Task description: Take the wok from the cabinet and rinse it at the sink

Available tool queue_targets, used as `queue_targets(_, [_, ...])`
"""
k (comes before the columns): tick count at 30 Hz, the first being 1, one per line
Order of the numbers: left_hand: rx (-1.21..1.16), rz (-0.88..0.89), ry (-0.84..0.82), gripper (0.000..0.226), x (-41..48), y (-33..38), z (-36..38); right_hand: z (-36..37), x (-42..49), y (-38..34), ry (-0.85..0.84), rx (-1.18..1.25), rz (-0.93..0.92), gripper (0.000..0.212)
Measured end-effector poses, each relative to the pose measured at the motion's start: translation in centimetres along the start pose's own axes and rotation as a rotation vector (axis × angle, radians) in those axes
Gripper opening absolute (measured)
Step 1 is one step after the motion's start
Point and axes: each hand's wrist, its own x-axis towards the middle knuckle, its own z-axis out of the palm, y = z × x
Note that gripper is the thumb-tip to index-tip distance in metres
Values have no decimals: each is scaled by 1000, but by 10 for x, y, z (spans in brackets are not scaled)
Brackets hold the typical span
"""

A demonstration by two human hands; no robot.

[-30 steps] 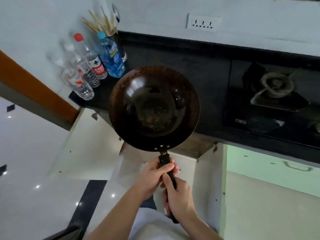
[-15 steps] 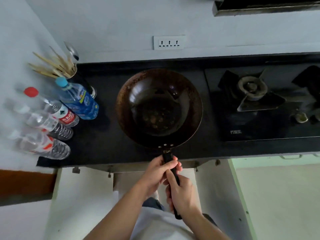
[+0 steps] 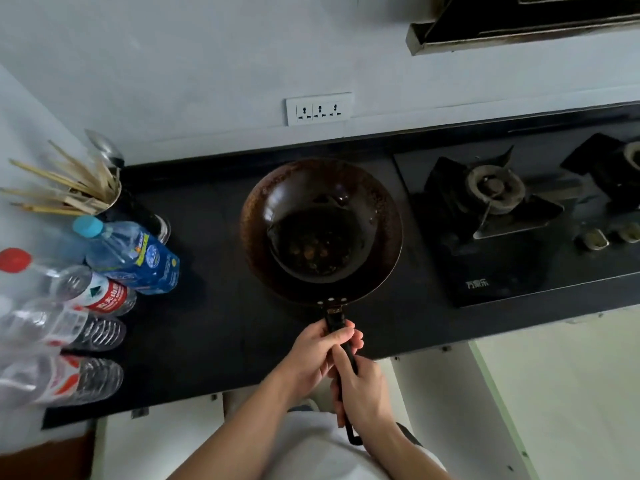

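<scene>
- Both hands are clamped on the handle [image 3: 335,322], and the wok [image 3: 322,230] is out in front over the dark desk [image 3: 214,323]. I can't tell whether its base touches the surface.
- Risk one: it's a long lever. The bowl sits well beyond the hands, so if a wrist slackens the far rim could dip and clip the desk.
- Risk two: there are dark bits and a wet-looking sheen in the bottom of the wok. Tip it on the carry and that could slop onto the desk or the floor.
- Risk three: a wide swing. The bottles [image 3: 131,258] stand upright in a cluster to the left and would topple easily. The burner [image 3: 491,188] is just to the right, close enough to catch the rim.
- No sink is in view, so a carry lies ahead, and that is where a bump looks most likely.
- Left hand [image 3: 318,358]: its fingers wrap the handle just behind the rivets, the nearer hand to the bowl.
- Right hand [image 3: 363,393]: it grips lower down, just behind the left, with the handle's tail poking out below it.
- So the wok lies straight ahead of both hands, with the handle pointing back at the person.
</scene>
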Motion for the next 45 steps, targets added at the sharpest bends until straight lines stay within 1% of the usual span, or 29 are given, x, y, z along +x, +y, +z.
queue_targets(5, [-47,-4,-23,19,10,6,-7,3,12,-5,-11,10,17,48])
queue_targets(8, [-48,-4,-25,18,12,10,-7,1,15,-7,-20,26,30,45])
queue_targets(15, [-74,-47,41,20,11,23,0,-3,25,-14,-100,81,86,43])
queue_targets(19, [-124,-58,63,14,4,28,6,-7,25,-21,-155,119,166,41])
queue_targets(21, [-161,-64,63,17,2,29,8,-8,24,-26,-171,124,205,41])
queue_targets(23, [-188,-95,84,25,-2,30,12,-10,23,-31,-181,92,224,41])
queue_targets(25, [-147,-130,122,33,-5,31,14,-12,23,-37,-204,91,240,41])
queue_targets(27, [-75,-147,162,35,-8,32,17,-15,23,-43,-229,75,276,40])
queue_targets(29, [-1,-129,211,38,-10,34,18,-17,24,-45,-234,14,292,39])
queue_targets(31, [120,-62,289,50,-9,32,15,-19,26,-46,-215,-127,235,38])
queue_targets(34, [497,113,517,57,-12,29,5,-29,35,-49,-117,-480,41,33])
queue_targets(37, [926,338,762,56,-27,29,-10,-43,48,-61,-34,-682,-191,33])
queue_targets(39, [1179,497,880,55,-35,39,-18,-52,57,-74,45,-786,-370,39])
queue_targets(41, [1344,636,926,54,-42,58,-19,-59,65,-92,95,-895,-521,47])
queue_targets(45, [1513,849,978,53,-44,117,-11,-68,84,-145,153,-1038,-679,55])
